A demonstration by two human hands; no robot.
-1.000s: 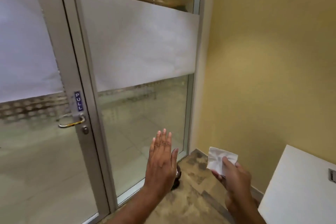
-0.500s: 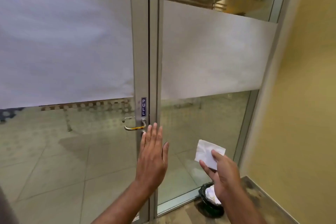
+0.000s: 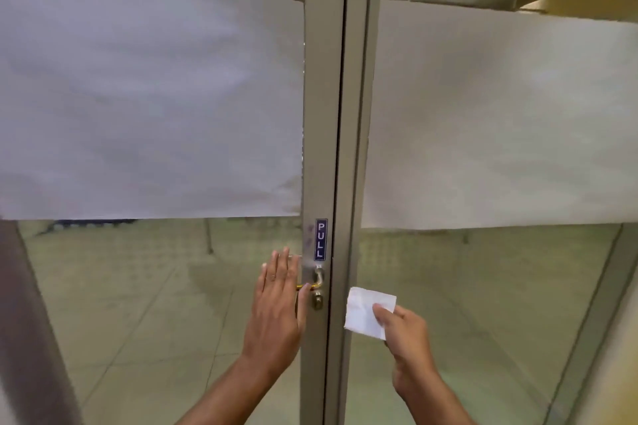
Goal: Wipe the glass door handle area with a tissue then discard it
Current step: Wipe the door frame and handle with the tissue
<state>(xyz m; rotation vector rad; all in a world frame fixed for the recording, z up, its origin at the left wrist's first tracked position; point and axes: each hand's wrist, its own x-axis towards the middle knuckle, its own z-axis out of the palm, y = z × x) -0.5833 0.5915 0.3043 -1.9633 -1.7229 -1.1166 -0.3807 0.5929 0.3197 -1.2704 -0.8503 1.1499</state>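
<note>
Two hands are reaching toward the glass door — the left hand (image 3: 276,307) is lying flat, fingers spread, over the handle (image 3: 316,281); the right hand (image 3: 405,333) is pinching a tissue (image 3: 364,312) at the handle's four o'clock, beside the frame (image 3: 340,148).

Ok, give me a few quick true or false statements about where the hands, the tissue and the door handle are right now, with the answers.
1. The right hand holds a white tissue. True.
2. The tissue is pressed on the door handle. False: it is held in front of the glass to the right of the door frame, apart from the handle.
3. The left hand is flat and open in front of the handle's left end. True.
4. The sticker above the handle reads PUSH. False: it reads PULL.
5. The left hand holds a second tissue. False: it holds nothing.
</note>
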